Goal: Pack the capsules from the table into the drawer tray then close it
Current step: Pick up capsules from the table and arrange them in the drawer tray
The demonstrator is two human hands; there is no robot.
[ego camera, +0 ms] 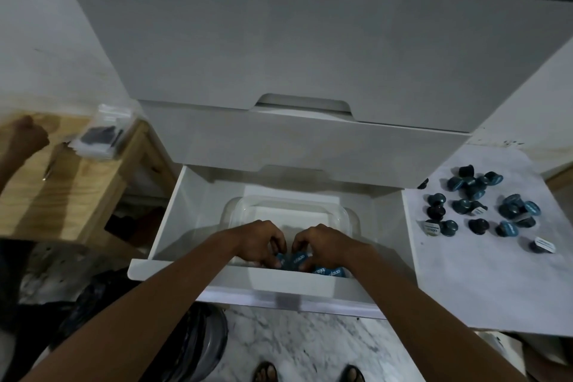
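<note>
The bottom white drawer [173,217] stands pulled out, with a clear plastic tray [288,205] inside it. My left hand [263,242] and my right hand [319,243] are both down in the tray's near end, fingers curled on blue capsules [294,259] there. More blue capsules [330,271] lie in the tray by the drawer's front wall, partly hidden by it. On the white table [480,282] to the right lie several dark and blue capsules [483,206], scattered loose.
Closed white drawers [279,49] stack above the open one. A wooden table [62,183] at left holds a clear bag [102,133] of dark items, with another person's hand [24,136] at its edge. My sandalled feet [307,374] stand on the marble floor [304,338].
</note>
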